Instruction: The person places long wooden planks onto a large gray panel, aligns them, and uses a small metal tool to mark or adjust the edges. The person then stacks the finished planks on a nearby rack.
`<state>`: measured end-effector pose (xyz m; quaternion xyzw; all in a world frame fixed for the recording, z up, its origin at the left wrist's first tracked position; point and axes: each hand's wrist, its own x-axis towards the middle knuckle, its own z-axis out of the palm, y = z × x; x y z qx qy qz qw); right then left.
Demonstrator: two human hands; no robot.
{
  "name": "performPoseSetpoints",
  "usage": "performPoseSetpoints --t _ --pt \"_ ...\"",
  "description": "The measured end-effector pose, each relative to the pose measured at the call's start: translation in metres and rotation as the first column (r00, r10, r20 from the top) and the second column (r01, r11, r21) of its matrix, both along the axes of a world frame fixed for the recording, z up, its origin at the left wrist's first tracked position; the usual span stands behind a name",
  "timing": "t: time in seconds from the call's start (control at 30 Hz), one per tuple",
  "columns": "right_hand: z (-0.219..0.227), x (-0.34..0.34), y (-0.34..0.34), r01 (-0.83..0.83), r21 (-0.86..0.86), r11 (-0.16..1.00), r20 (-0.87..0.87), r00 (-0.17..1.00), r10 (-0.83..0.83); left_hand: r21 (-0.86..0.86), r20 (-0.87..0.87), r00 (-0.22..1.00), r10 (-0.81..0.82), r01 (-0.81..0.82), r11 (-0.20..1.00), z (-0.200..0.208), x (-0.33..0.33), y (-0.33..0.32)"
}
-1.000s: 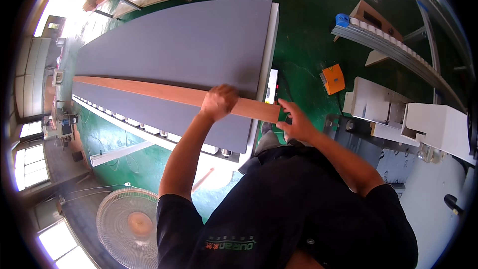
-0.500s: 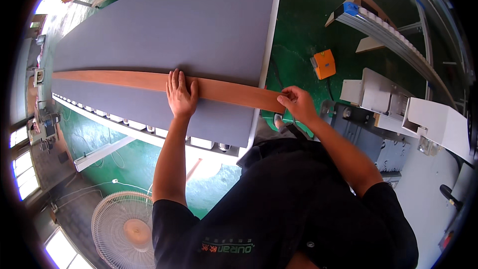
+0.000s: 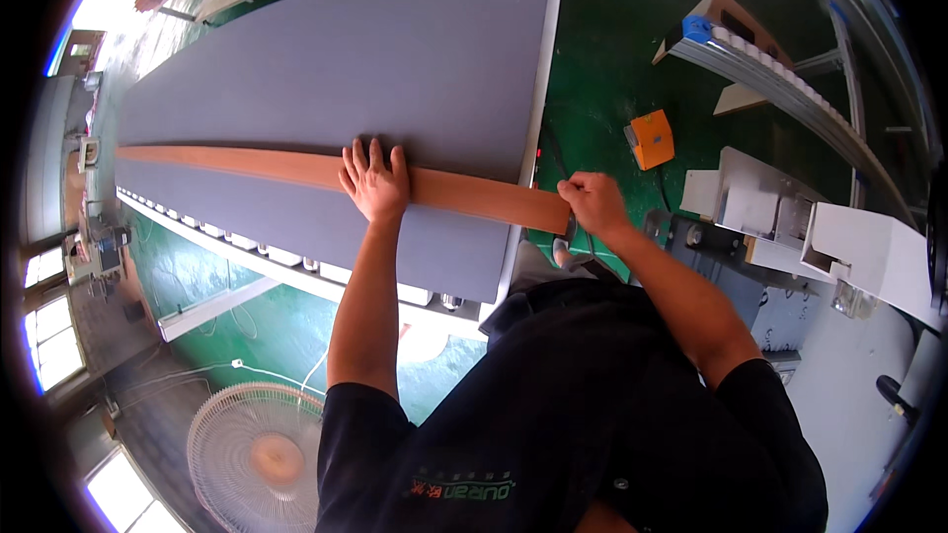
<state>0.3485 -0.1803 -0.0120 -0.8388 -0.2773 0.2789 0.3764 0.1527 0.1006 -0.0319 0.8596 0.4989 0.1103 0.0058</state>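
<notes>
The brown board (image 3: 479, 195) lies on the grey desk (image 3: 444, 59), long axis running left to right, its right end overhanging. Your left hand (image 3: 377, 183) rests spread across it; your right hand (image 3: 596, 205), nearest that end, is curled; whether it pinches cannot be told.

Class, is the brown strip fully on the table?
Partly off: the brown strip juts past the right edge of the table, beside the right hand.
</notes>
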Motion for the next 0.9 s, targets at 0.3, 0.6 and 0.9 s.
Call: performPoseSetpoints --t 0.3,0.6,0.9 --pt "-0.011 0.003 -0.034 0.124 0.14 0.982 -0.01 0.992 -0.124 -0.15 -0.059 0.773 -0.631 0.618 0.772 0.02 0.074 -0.108" --pt "0.061 0.037 -0.092 0.216 0.241 0.946 0.065 0.969 -0.238 -0.3 0.021 0.463 -0.886 0.848 0.436 0.04 0.137 -0.15" --pt "0.058 0.121 -0.144 0.233 0.136 0.963 0.673 0.691 -0.262 -0.281 -0.095 0.9 -0.426 0.387 0.878 0.028 0.14 -0.054"
